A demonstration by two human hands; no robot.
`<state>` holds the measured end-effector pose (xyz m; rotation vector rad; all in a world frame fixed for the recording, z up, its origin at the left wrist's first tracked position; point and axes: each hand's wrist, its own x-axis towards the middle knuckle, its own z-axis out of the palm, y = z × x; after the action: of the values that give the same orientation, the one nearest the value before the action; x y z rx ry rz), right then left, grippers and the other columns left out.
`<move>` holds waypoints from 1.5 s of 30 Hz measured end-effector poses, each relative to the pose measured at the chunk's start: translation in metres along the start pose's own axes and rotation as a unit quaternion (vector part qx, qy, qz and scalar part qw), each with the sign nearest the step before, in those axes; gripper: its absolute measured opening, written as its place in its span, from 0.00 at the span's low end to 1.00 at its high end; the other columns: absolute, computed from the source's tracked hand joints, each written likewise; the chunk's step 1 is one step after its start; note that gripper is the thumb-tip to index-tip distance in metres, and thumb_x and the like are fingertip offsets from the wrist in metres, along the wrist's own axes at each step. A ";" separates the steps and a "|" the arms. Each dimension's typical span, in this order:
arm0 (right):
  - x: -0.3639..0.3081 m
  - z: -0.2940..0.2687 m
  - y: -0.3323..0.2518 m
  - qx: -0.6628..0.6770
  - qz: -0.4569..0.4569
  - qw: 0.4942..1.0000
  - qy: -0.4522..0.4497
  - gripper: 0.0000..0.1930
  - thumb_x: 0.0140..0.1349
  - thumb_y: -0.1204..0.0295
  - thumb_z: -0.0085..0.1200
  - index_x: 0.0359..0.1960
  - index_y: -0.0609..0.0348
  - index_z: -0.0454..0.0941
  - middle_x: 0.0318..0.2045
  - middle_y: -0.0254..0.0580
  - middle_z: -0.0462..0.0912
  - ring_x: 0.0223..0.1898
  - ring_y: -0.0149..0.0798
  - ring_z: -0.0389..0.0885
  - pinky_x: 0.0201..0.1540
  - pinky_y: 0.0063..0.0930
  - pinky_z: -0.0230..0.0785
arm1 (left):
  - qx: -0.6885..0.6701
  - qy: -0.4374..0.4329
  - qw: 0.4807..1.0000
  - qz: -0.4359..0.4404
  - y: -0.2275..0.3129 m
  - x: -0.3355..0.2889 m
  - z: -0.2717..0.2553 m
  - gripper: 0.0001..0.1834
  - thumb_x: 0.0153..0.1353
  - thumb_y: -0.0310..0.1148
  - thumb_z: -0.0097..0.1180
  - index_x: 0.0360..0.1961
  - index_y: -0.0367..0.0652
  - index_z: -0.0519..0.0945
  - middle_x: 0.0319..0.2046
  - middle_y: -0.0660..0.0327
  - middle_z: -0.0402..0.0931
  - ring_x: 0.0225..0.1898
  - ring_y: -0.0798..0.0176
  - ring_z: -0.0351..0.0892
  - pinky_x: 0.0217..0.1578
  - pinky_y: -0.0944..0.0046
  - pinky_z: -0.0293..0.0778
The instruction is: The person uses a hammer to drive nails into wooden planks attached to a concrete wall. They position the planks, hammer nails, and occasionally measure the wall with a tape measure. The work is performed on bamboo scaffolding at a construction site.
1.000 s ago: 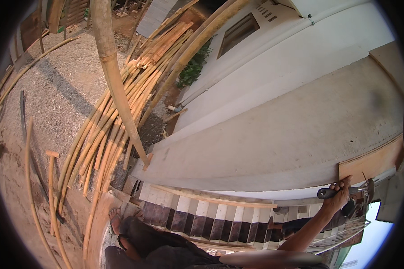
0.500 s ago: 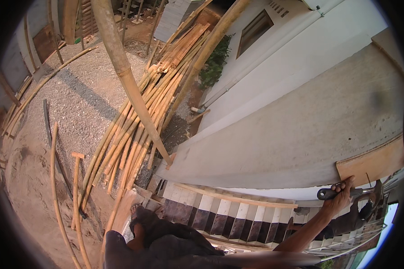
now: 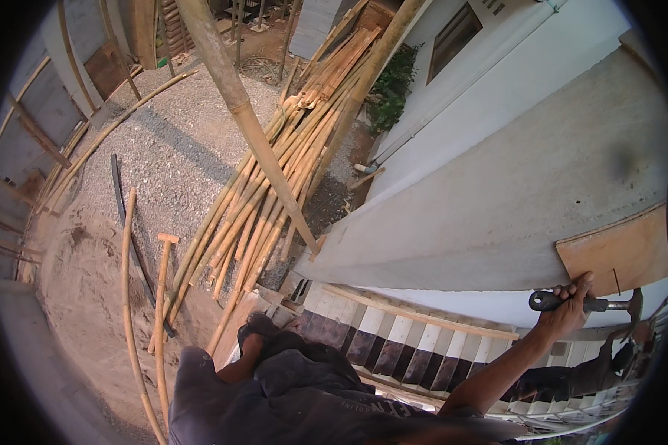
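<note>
My right hand (image 3: pixel 566 308) is closed around the dark handle of a hammer (image 3: pixel 596 304), which has a metal shank and a curved metal head pointing to the right. The hammer lies roughly level, just below a brown plywood piece (image 3: pixel 620 248) on the grey concrete face. A thin dark nail-like pin (image 3: pixel 615 280) shows at the plywood's lower part. Its tip stands close above the hammer's shank. The fingertips of this hand reach up near the plywood's lower left corner. My left hand is out of sight.
Below runs a tiled staircase (image 3: pixel 393 348) with a timber strip (image 3: pixel 423 315) along it. Another person (image 3: pixel 571 378) is on it at the lower right. Bamboo poles (image 3: pixel 263 196) lie piled on gravel (image 3: pixel 193 122); one thick pole (image 3: pixel 256 133) slants across. Sand (image 3: pixel 89 297) lies at left.
The whole view has shifted, so the poles and stairs sit further right. The hammer's head shows more plainly beyond the plywood's lower edge. My right hand keeps its grip on the handle.
</note>
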<state>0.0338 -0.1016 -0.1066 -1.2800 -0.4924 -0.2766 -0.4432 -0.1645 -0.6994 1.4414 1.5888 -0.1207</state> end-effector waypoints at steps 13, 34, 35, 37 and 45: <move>-0.001 0.004 -0.005 0.010 0.026 0.999 0.031 0.13 0.63 0.66 0.66 0.34 0.59 0.73 0.17 0.31 0.69 0.16 0.23 0.65 0.17 0.19 0.65 | 0.206 -0.196 0.933 0.220 0.007 -0.024 -0.051 0.20 0.65 0.35 0.44 0.52 0.40 0.80 0.51 0.44 0.79 0.55 0.44 0.77 0.60 0.50 0.67; 0.004 -0.015 -0.024 0.049 0.022 0.998 0.028 0.21 0.56 0.63 0.73 0.32 0.60 0.69 0.19 0.32 0.74 0.16 0.24 0.72 0.16 0.19 0.68 | 0.142 -0.257 0.818 0.494 0.385 -0.062 -0.039 0.18 0.61 0.40 0.52 0.42 0.37 0.84 0.39 0.45 0.83 0.43 0.45 0.83 0.47 0.53 0.76; 0.004 -0.016 -0.021 0.051 0.008 0.998 0.020 0.21 0.56 0.63 0.73 0.32 0.59 0.69 0.18 0.32 0.74 0.16 0.24 0.72 0.16 0.19 0.67 | 0.150 -0.262 0.814 0.496 0.384 -0.065 -0.037 0.18 0.62 0.40 0.52 0.42 0.37 0.84 0.39 0.45 0.83 0.42 0.45 0.83 0.46 0.53 0.76; 0.004 -0.019 -0.017 0.050 -0.027 0.998 0.016 0.21 0.57 0.64 0.72 0.31 0.58 0.69 0.18 0.32 0.73 0.15 0.23 0.71 0.15 0.19 0.66 | 0.164 -0.271 0.807 0.499 0.381 -0.071 -0.033 0.18 0.62 0.40 0.52 0.41 0.37 0.84 0.38 0.45 0.83 0.42 0.46 0.83 0.46 0.54 0.76; 0.009 -0.024 -0.013 0.008 -0.013 1.000 0.001 0.21 0.58 0.65 0.72 0.31 0.56 0.66 0.16 0.31 0.73 0.14 0.22 0.69 0.14 0.19 0.61 | 0.209 -0.289 0.793 0.494 0.365 -0.076 -0.020 0.18 0.63 0.40 0.52 0.41 0.37 0.84 0.37 0.46 0.83 0.40 0.47 0.83 0.45 0.54 0.75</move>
<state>0.0408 -0.1276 -0.0961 -1.2585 -0.5081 -0.2957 -0.1685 -0.0974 -0.4556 2.1450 0.1878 -0.2699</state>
